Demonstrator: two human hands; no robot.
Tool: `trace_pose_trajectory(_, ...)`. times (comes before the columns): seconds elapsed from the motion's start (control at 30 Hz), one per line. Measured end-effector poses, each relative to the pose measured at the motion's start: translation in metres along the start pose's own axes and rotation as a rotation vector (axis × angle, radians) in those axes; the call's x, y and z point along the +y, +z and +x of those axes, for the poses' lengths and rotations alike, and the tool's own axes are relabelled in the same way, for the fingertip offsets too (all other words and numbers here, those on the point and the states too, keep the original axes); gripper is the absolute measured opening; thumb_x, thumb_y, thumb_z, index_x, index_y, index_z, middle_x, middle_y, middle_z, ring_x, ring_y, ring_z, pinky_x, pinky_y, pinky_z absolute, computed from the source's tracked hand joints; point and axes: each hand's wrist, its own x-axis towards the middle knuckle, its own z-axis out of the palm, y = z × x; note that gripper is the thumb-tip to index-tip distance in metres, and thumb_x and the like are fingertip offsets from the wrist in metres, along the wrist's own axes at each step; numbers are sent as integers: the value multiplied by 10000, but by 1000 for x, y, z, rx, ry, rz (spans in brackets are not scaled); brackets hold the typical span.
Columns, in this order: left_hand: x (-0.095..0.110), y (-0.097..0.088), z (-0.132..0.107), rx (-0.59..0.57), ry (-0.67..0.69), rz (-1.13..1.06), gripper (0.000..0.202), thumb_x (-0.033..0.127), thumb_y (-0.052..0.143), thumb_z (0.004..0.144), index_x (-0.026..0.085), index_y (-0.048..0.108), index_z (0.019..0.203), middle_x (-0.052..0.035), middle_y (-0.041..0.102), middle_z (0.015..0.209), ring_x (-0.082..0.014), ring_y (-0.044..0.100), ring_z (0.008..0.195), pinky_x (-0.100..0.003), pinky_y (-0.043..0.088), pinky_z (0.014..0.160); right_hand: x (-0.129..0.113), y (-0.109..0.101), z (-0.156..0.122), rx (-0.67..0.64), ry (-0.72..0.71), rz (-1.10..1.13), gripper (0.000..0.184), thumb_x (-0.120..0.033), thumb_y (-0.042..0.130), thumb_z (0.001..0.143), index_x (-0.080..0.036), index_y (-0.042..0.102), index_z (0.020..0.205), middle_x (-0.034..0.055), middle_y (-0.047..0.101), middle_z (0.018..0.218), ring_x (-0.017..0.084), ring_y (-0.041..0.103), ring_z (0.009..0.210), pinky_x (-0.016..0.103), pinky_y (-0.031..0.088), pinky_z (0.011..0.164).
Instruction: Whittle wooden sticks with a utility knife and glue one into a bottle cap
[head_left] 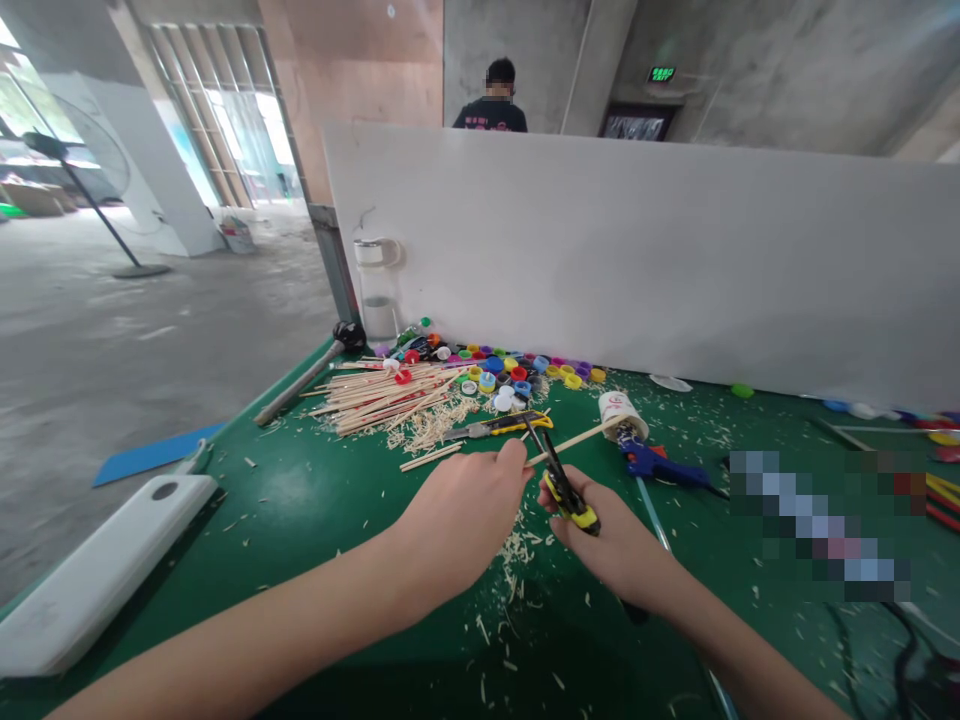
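Note:
My left hand (pixel 465 510) is closed around a thin wooden stick (pixel 581 437), which points away to the right. In my right hand (pixel 619 535) is a black and yellow utility knife (pixel 568 492), its blade up against the stick close to my left fingers. Pale wood shavings (pixel 514 560) lie on the green tabletop (pixel 315 520) below. Beyond my hands rests a second yellow utility knife (pixel 514 424), beside a pile of wooden sticks (pixel 390 398) and more shavings. The stick's far end overlaps a white paper cup (pixel 619 408); whether they touch I cannot tell.
Colourful bottle caps (pixel 517 372) line the white partition (pixel 637 260). A blue glue gun (pixel 664 465) sits right of the cup. At left are a hammer-like tool (pixel 300 382), a white case (pixel 105 575) and a clear bottle (pixel 377 295). Behind the partition is a person (pixel 491 112).

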Motion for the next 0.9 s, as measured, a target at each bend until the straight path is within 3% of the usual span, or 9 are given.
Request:
trace_pose_trajectory(0.23, 5, -6, 0, -31, -37, -82, 243, 239, 306, 954, 161, 528, 896, -10, 509, 610, -103, 377, 465, -256, 151, 426, 6, 5, 2, 67, -6, -91, 217, -109, 478, 670, -232, 437, 844, -23, 467, 746, 127, 401, 614, 254, 332, 534)
trace_pose_trajectory(0.47, 5, -18, 4, -138, -163, -268, 334, 351, 275, 966, 162, 547, 923, -22, 557, 660, -98, 398, 517, -244, 212, 467, 6, 5, 1, 19, -23, 18, 167, -175, 486, 779, -230, 446, 931, 3, 524, 861, 135, 463, 685, 264, 370, 585)
trace_pose_trajectory(0.63, -3, -23, 8, -197, -122, -428, 361, 381, 307, 954, 175, 566, 808, 10, 526, 613, -62, 365, 475, -233, 250, 482, 0, 2, -2, -7, -47, 34, 212, -202, 496, 817, -226, 449, 1022, 19, 542, 939, 136, 473, 724, 277, 393, 643)
trace_pose_trajectory(0.9, 3, -20, 5, -114, -78, -349, 357, 335, 305, 961, 176, 577, 793, 2, 567, 636, -75, 402, 503, -238, 257, 501, 7, 9, -2, 112, -111, 2, 178, -108, 469, 745, -227, 435, 872, -34, 442, 752, 115, 399, 620, 254, 301, 543)
